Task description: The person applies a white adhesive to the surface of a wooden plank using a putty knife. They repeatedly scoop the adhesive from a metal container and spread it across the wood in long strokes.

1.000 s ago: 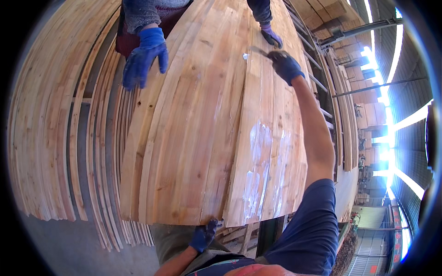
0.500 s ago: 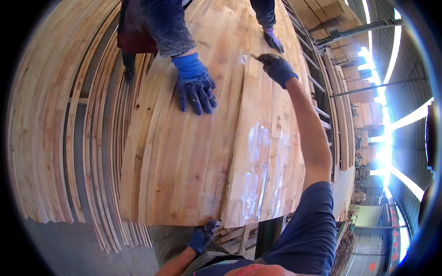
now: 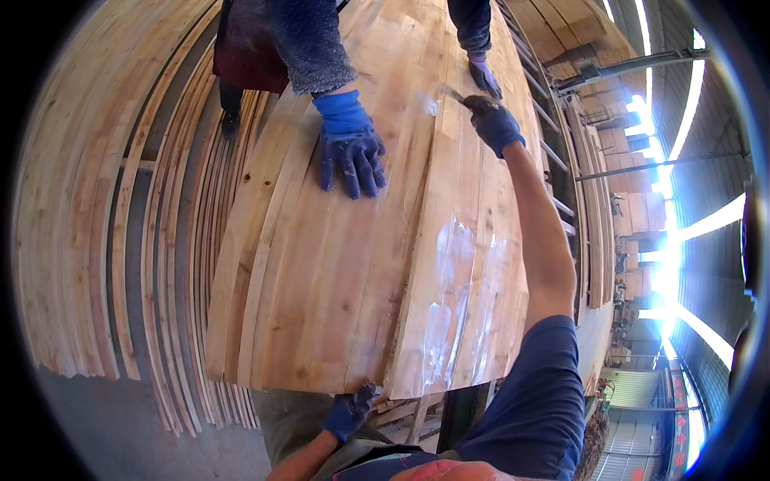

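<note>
A broad wooden panel (image 3: pixel 321 305) of joined strips lies in front of me, a long seam running down it. White, shiny wet streaks (image 3: pixel 445 321) coat its right part. My right hand (image 3: pixel 495 126), in a dark blue glove, reaches far across the panel. It is closed on a thin scraper-like tool (image 3: pixel 451 92), whose exact kind is hard to make out, its tip near a small wet patch by the seam. At the near edge my left hand (image 3: pixel 349 414), also gloved, has its fingers curled on the panel's rim beside the seam.
Opposite me a co-worker leans in, one gloved hand (image 3: pixel 353 160) flat on the panel and another hand (image 3: pixel 484 78) at its right edge. Long loose strips (image 3: pixel 164 264) and another large panel (image 3: pixel 60 240) are on the left. Metal rollers (image 3: pixel 553 152) and stacked timber (image 3: pixel 593 224) stand right.
My right hand and the tool have shifted slightly right and nearer me. The co-worker's hands sit a little farther right in view. My left hand stays at the near edge.
</note>
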`<state>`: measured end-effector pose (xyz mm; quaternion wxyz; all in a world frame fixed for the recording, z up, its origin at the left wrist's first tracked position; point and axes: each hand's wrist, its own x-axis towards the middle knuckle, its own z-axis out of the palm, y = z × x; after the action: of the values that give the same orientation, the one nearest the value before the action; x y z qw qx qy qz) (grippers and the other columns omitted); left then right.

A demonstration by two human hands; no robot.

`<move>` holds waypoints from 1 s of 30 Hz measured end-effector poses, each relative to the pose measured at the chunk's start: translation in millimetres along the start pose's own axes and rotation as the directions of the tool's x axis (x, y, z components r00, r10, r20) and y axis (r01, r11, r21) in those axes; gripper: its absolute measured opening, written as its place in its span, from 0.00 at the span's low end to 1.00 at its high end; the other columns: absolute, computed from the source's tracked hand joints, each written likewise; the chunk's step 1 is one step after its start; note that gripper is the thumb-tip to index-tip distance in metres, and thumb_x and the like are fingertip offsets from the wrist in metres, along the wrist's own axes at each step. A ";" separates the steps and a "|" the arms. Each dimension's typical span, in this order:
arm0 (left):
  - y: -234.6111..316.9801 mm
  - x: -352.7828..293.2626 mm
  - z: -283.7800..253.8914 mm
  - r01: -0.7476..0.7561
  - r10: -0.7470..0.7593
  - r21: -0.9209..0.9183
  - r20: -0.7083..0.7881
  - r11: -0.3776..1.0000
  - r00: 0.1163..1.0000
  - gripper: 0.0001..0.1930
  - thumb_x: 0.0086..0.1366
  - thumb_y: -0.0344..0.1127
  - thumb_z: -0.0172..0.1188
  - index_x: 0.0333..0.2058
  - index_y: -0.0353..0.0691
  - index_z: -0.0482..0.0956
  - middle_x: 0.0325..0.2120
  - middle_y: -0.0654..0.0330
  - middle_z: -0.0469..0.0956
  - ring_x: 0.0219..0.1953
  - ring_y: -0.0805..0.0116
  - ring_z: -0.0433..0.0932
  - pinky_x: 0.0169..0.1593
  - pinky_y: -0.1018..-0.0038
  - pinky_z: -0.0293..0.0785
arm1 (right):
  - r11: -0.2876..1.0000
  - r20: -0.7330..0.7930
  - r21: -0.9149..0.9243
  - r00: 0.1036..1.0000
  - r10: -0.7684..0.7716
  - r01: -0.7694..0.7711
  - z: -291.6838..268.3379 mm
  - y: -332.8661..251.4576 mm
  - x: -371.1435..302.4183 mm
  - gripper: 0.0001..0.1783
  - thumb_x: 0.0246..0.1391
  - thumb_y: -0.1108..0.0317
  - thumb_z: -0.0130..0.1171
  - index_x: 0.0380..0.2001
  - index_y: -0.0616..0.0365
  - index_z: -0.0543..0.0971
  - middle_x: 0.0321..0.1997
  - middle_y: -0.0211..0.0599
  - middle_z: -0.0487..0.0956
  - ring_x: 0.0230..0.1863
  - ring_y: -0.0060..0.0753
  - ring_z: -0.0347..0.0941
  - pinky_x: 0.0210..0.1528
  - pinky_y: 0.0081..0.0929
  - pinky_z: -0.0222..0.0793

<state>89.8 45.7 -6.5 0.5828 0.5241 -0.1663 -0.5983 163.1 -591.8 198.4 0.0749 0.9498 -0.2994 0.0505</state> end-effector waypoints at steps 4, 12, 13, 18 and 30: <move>-12.5 0.2 4.4 0.019 -0.019 0.002 -0.040 1.000 0.999 0.12 0.68 0.39 0.56 0.38 0.35 0.81 0.29 0.51 0.83 0.32 0.56 0.83 0.37 0.64 0.76 | 0.993 0.097 0.014 0.989 0.113 -0.114 36.6 12.0 6.2 0.22 0.49 0.73 0.52 0.50 0.52 0.79 0.53 0.44 0.79 0.57 0.46 0.73 0.60 0.35 0.67; 32.5 -6.0 -1.5 0.063 -0.061 0.092 -0.024 0.994 0.998 0.12 0.66 0.39 0.58 0.35 0.36 0.83 0.31 0.51 0.84 0.35 0.58 0.83 0.39 0.63 0.76 | 0.992 0.302 -0.125 0.951 0.071 -0.034 8.3 49.7 -61.3 0.24 0.50 0.72 0.52 0.53 0.50 0.78 0.53 0.43 0.78 0.56 0.45 0.73 0.60 0.36 0.68; 28.0 -6.5 -1.8 0.035 -0.035 0.124 -0.001 0.992 0.999 0.12 0.67 0.39 0.58 0.35 0.35 0.83 0.31 0.51 0.84 0.35 0.58 0.83 0.39 0.63 0.76 | 0.988 0.243 -0.139 0.964 0.105 -0.073 -3.2 48.7 -60.2 0.24 0.51 0.72 0.52 0.53 0.49 0.77 0.53 0.43 0.78 0.56 0.45 0.73 0.59 0.36 0.68; 23.4 -8.5 0.0 -0.079 0.080 0.098 -0.011 0.992 0.997 0.12 0.67 0.39 0.57 0.37 0.35 0.82 0.30 0.52 0.84 0.34 0.58 0.82 0.39 0.63 0.76 | 0.988 0.023 -0.126 0.996 0.091 -0.087 -4.6 7.4 11.8 0.17 0.54 0.65 0.50 0.47 0.52 0.78 0.51 0.47 0.79 0.54 0.50 0.74 0.56 0.40 0.69; 17.0 -1.5 -0.9 0.025 -0.024 0.085 -0.006 0.996 1.000 0.13 0.67 0.40 0.58 0.38 0.35 0.83 0.32 0.50 0.84 0.37 0.56 0.83 0.42 0.64 0.76 | 0.968 0.428 -0.235 0.884 0.188 -0.092 -13.1 -76.0 11.2 0.20 0.52 0.63 0.49 0.46 0.50 0.82 0.42 0.51 0.82 0.47 0.52 0.78 0.51 0.40 0.73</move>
<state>99.1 42.8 7.5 0.5530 0.5521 -0.1837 -0.5964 215.4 -534.3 204.3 0.0993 0.8986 -0.3803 -0.1952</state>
